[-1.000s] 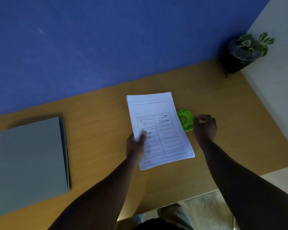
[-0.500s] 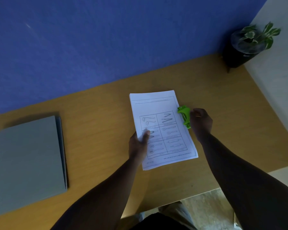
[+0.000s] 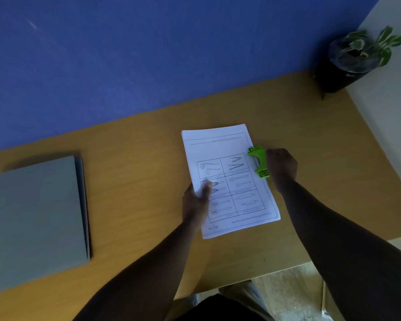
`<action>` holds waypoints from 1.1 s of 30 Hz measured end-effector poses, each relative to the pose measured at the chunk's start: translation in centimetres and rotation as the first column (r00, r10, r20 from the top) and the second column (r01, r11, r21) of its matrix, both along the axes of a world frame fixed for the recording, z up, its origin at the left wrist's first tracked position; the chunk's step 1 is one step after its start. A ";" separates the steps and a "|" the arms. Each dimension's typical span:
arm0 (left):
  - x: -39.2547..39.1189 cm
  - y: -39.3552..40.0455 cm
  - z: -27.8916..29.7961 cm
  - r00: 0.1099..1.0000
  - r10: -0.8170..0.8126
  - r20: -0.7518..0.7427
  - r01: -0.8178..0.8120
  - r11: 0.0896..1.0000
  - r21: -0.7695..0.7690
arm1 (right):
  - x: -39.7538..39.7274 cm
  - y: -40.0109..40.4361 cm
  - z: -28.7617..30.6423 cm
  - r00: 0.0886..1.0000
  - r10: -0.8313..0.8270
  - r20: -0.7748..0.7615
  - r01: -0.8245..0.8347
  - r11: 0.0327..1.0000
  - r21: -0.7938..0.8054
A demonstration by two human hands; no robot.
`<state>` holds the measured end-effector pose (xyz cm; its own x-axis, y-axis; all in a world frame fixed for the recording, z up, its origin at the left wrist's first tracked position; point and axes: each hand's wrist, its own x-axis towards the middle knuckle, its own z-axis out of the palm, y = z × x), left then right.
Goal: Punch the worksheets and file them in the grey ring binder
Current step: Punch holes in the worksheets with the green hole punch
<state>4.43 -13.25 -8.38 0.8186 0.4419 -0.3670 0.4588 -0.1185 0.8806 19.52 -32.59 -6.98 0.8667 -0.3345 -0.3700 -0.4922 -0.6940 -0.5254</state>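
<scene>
Blue wall panel behind, a wooden table (image 3: 130,158) below me; nearest on it, my left hand (image 3: 196,203) pinches the near left side of the worksheets (image 3: 227,181), thumb on top of the printed grid, the other fingers hidden under the paper; the stack lies roughly mid-table, tilted a little, its text upside down to me. Just beyond, at the right edge of the sheets, my right hand (image 3: 281,166) is curled round the back of the green hole punch (image 3: 258,161); the punch's open side faces left and meets the paper's right edge, though I cannot tell how deep the sheets sit in it. Well apart on the left, the grey ring binder (image 3: 35,218) lies flat and closed, reaching past the left edge of view. At the far right corner, against the pale side wall, stands a dark pot with a leafy plant (image 3: 354,59).
</scene>
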 end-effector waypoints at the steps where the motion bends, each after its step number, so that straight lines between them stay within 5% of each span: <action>1: 0.0 0.0 -0.2 1.000 0.004 -0.013 -0.003 1.000 0.009 | 0.4 -0.1 -0.1 0.999 0.017 -0.043 -0.017 1.000 -0.003; 7: 0.0 -0.2 -0.4 0.998 -0.004 -0.057 0.006 1.000 0.027 | 2.3 0.2 0.6 0.984 0.091 -0.152 -0.103 0.991 -0.079; 13: -0.3 -0.6 -0.5 0.998 0.012 -0.063 -0.009 0.999 0.050 | 3.3 0.6 0.4 0.985 -0.001 -0.172 -0.028 0.985 -0.168; 26: -0.1 -0.5 -0.6 0.998 -0.012 -0.054 0.017 0.995 0.100 | 3.4 1.7 -1.5 0.993 0.005 0.116 0.028 0.959 -0.281; 33: 0.0 -0.5 -0.2 0.998 -0.039 -0.058 0.045 0.993 0.112 | 3.3 1.7 -2.1 0.991 -0.009 0.135 0.056 0.934 -0.353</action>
<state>4.45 -13.75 -8.55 0.8168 0.4491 -0.3622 0.4995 -0.2363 0.8334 22.85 -30.89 -9.12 0.8855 -0.4521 -0.1071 -0.4620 -0.8317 -0.3081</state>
